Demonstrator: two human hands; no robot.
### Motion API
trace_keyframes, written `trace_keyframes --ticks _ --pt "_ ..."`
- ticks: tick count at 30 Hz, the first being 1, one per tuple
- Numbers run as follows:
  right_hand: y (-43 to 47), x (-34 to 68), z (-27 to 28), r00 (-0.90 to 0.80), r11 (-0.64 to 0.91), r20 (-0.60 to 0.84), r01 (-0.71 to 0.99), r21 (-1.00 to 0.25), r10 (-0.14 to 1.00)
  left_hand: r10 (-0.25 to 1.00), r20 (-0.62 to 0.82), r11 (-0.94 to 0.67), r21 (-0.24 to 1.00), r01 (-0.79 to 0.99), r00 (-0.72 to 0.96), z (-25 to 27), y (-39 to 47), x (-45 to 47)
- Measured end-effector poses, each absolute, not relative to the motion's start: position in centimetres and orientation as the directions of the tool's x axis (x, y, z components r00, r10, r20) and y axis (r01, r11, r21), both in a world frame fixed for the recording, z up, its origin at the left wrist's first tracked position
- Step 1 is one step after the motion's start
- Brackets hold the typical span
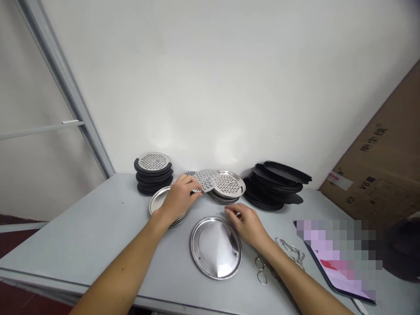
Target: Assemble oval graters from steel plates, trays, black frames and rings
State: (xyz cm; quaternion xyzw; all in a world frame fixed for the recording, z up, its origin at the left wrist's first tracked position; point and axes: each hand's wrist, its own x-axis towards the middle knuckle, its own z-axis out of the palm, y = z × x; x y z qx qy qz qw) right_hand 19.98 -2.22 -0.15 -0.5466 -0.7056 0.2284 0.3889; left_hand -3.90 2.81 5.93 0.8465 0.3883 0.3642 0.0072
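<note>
Left hand [180, 196] grips a blurred perforated disc [210, 178] at frame centre. Right hand [247, 222] is half-curled, its hold undeterminable, near a round metal plate [213, 249] at lower centre.

Left hand [180, 195]: was bare, of slender build
Right hand [246, 224]: was also bare and slender
Left forearm [133, 264]: was bare, with a small round spot [122, 269]
Right forearm [293, 274]: was bare

The head view looks forward and down — table [98, 223] near, wall [210, 87] beyond.
</note>
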Motion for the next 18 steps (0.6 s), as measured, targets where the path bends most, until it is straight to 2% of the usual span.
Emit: trace_keyframes --ticks 1,3,5,7,12,15,18 --pt "-2.1 20.2 0.2 -0.044 0.254 0.265 0.477 -0.841 0.963 0.655 0.592 -0.721 0.302 0.624 0.47 6.2 2.2 -3.9" --pt "-1.8 20.5 0.9 0.026 0.104 0.109 0.133 -0.986 0.994 0.638 0.551 -0.758 0.327 0.564 0.538 6.6 1.0 -3.6" --pt "-1.7 20.9 1.6 0.003 -0.048 -0.049 -0.197 -0.979 0.999 0.614 0.511 -0.788 0.35 0.507 0.602 6.8 0.0 -3.2" --pt "-1.7 21.1 2.0 -0.059 -0.138 -0.125 -0.374 -0.917 0.99 0.587 0.472 -0.81 0.359 0.464 0.658 6.8 -0.7 -2.7" --pt "-1.8 21.3 1.9 -0.119 -0.229 -0.197 -0.429 -0.874 0.973 0.546 0.393 -0.831 0.367 0.419 0.74 6.7 -1.8 -2.1" --pt "-1.6 21.5 1.5 -0.118 -0.244 -0.215 -0.398 -0.884 0.97 0.578 0.33 -0.791 0.452 0.412 0.746 7.0 -1.9 -2.5" --pt "-1.6 21.6 1.4 -0.179 -0.251 -0.205 -0.298 -0.921 0.962 0.643 0.312 -0.716 0.57 0.404 0.699 7.4 -1.6 -3.1"
